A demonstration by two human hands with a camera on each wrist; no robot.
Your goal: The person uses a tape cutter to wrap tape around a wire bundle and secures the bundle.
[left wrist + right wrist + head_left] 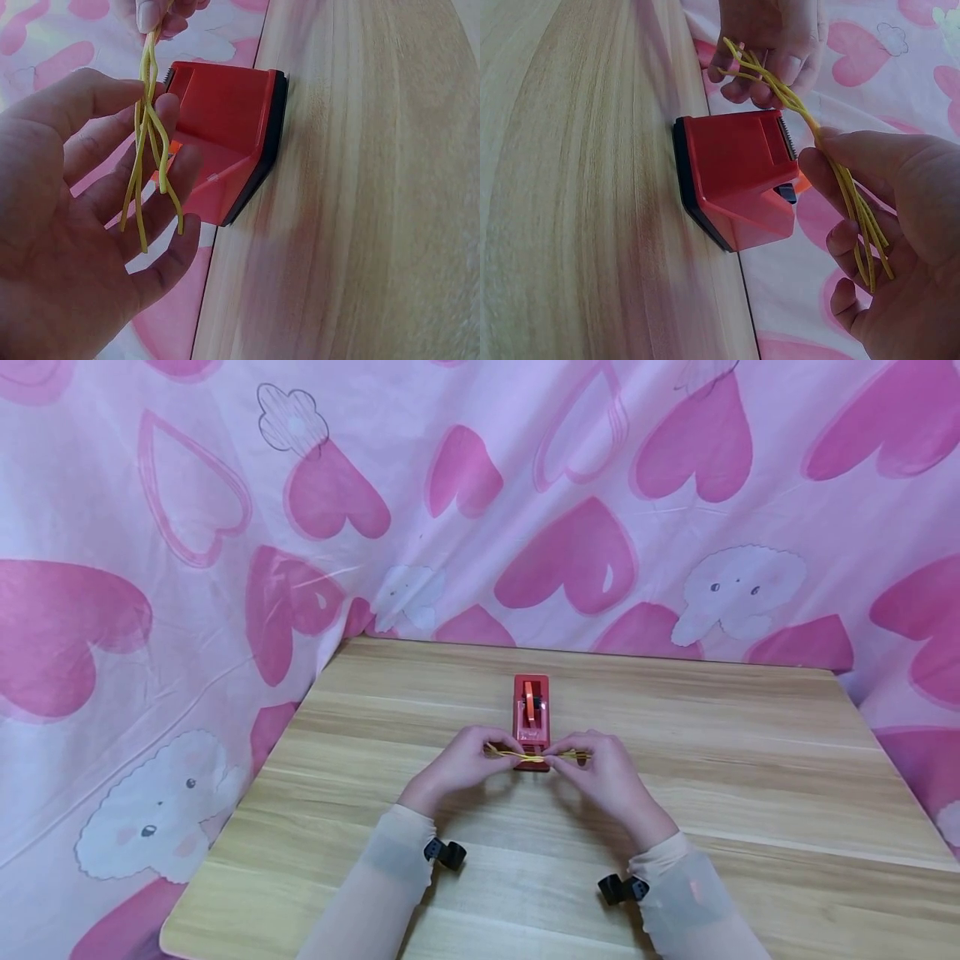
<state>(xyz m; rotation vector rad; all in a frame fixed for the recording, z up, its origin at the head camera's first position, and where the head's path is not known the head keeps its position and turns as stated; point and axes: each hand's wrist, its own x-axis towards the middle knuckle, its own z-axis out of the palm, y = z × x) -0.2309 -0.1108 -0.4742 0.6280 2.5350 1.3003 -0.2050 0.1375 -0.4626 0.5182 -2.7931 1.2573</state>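
The wood-grain bench (pixel 750 760) carries a red plastic tape dispenser with a black base (pixel 739 161), long axis 12-to-6 in the head view. At its 6 o'clock end, left hand (pixel 468 760) and right hand (pixel 600 768) face each other, about equally near. Each pinches thumb to forefinger, remaining fingers loosely curved, on a bundle of thin yellow cords (pixel 532 758). The bundle's long axis runs 9-to-3, crossing the dispenser's; an orange ring-shaped roll (pixel 529 703) sits towards 12 o'clock. Contact with the serrated strip (pixel 788 140) cannot be determined. Fingertips hide the pinched sections; cord count is unclear.
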